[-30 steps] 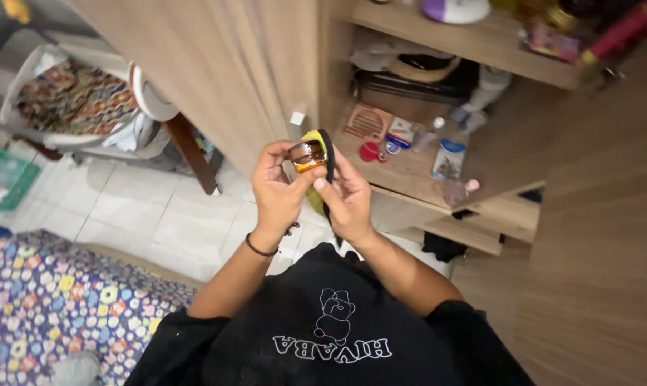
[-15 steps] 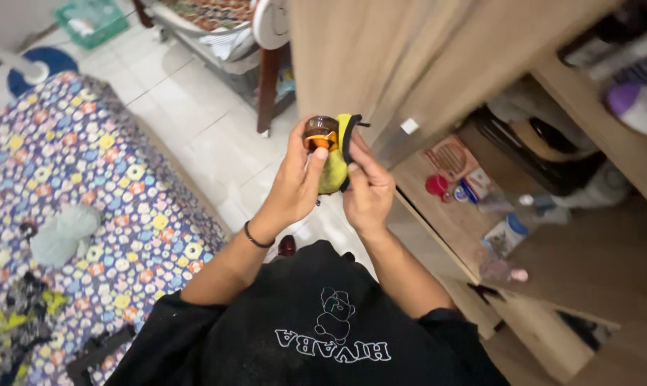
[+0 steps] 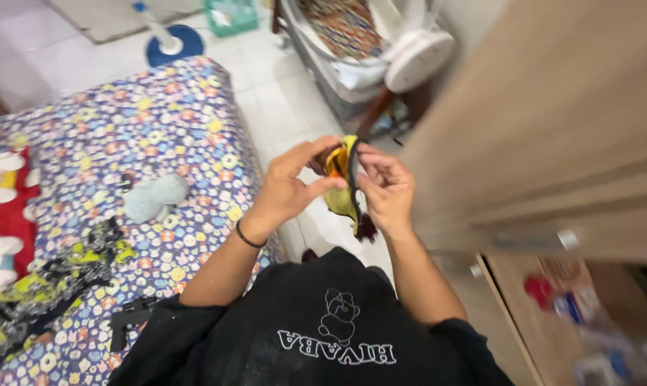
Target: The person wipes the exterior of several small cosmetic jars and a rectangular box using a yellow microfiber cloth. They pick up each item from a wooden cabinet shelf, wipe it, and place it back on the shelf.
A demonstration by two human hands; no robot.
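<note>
Yellow fabric edged with a black band forms a small pouch [image 3: 343,191], held upright in front of the chest, above the pale tiled floor [image 3: 280,93] beside the bed. Head view: an amber, glossy object [image 3: 333,161] sits at the mouth of the pouch, partly hidden by the fingers, so its exact shape cannot be told. The left hand [image 3: 288,189] closes on the amber object and the near side of the pouch, thumb below and forefinger arched over the top; a dark band circles its wrist. The right hand [image 3: 388,189] pinches the black edge of the pouch between thumb and fingertips, the remaining fingers curled behind the fabric. Both hands touch the pouch, one on each side. A dark cord or tag hangs from the lower end of the pouch.

To the left lies a bed [image 3: 123,143] covered with a flower-patterned sheet; on it rest a pale grey-green bundle [image 3: 155,196] and some black and yellow-green cloth [image 3: 59,279] near the lower left. A wooden wardrobe door [image 3: 552,129], blurred, fills the right side. Below it, a shelf [image 3: 509,307] carries blurred small items, one of them red. At the top stand a green basket [image 3: 230,14] and a chair with a patterned cushion [image 3: 345,28]. The person wears a black shirt [image 3: 316,329] with a white printed figure.
</note>
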